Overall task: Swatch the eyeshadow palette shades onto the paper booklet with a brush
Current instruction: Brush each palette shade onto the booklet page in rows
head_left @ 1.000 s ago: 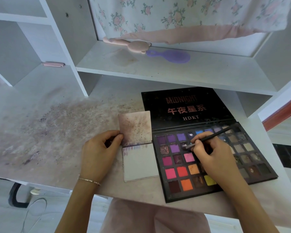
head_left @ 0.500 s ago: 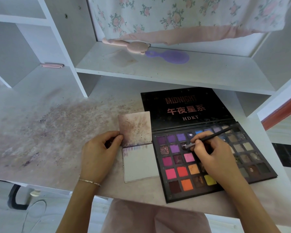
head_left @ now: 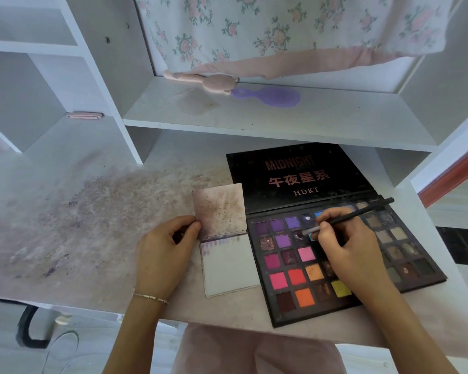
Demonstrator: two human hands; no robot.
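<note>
So the right hand [head_left: 346,249] pinches the brush [head_left: 346,217], tip down in a dark pan of the eyeshadow palette [head_left: 303,265]. Left hand [head_left: 164,255] holds the paper booklet [head_left: 227,268] open, fingers curled at its left edge.

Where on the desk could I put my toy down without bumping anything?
The wide stained stretch of desk left of the left hand holds nothing. The shelf right of the purple hairbrush is bare too. It is crowded where the booklet, palette and right hand with the brush sit together.
</note>
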